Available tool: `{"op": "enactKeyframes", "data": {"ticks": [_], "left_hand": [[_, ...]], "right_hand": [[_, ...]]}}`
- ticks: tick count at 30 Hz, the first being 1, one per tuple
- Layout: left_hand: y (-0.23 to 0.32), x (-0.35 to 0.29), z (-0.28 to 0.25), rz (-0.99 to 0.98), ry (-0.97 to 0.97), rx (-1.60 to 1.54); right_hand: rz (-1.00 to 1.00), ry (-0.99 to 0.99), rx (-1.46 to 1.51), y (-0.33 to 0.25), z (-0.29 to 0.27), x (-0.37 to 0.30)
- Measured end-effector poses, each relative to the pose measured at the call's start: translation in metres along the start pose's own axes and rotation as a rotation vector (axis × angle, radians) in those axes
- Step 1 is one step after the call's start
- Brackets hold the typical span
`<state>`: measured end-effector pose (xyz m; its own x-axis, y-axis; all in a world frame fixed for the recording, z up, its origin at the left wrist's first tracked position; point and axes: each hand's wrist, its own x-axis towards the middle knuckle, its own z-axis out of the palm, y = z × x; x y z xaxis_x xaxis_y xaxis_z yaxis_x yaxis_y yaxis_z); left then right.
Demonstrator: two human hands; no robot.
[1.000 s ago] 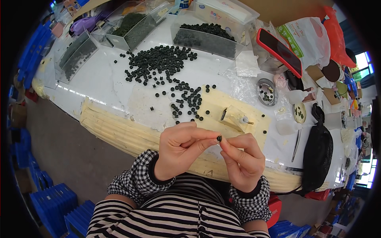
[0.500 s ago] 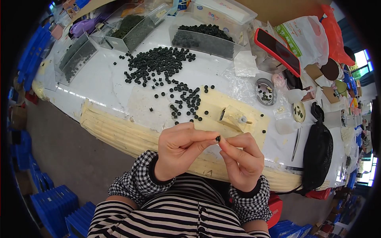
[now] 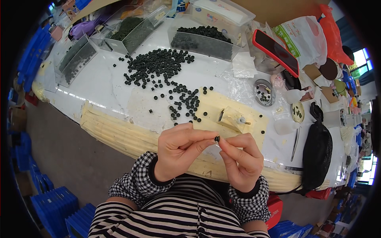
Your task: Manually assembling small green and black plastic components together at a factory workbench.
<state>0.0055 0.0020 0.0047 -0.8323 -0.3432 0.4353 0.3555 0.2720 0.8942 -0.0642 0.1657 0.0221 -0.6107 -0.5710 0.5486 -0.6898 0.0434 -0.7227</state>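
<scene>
Between my two hands, just over the table's front edge, is a small round black part [image 3: 217, 139], shaped like a little spool. My left hand [image 3: 180, 148] pinches it between thumb and forefinger from the left. From the other side, the fingertips of my right hand [image 3: 243, 158] close on it too. Most of the part is covered by the fingers. Beyond my hands, loose black parts of the same look [image 3: 186, 101] lie scattered, with a bigger pile [image 3: 156, 65] farther back. A small cream block with a metal pin [image 3: 236, 120] stands on a cream board [image 3: 258, 131].
Clear bins [image 3: 202, 45] of dark parts line the back. To the right are a red-cased phone [image 3: 276, 51], a round dish [image 3: 264, 92], a small plate [image 3: 297, 112], tweezers [image 3: 295, 144] and a black mesh bag [image 3: 317, 154]. Cream padding [image 3: 115, 129] runs along the front edge.
My hands keep the same pinch on the black part, almost still. The whole view has shifted very slightly.
</scene>
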Motion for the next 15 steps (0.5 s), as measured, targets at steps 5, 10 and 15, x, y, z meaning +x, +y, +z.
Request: {"op": "enactKeyframes", "data": {"ticks": [5, 10, 15], "left_hand": [[0.0006, -0.0007, 0.0004, -0.009, 0.004, 0.004], [0.0013, -0.0003, 0.0007, -0.026, 0.008, -0.002], [0.0021, -0.0001, 0.0023, -0.041, 0.023, -0.041]], "right_hand": [[0.003, 0.002, 0.005, 0.0002, 0.0, 0.0], [0.018, 0.002, 0.008, -0.0005, -0.0004, -0.0002], [0.023, 0.005, 0.019, -0.0005, 0.0, -0.0003]]}}
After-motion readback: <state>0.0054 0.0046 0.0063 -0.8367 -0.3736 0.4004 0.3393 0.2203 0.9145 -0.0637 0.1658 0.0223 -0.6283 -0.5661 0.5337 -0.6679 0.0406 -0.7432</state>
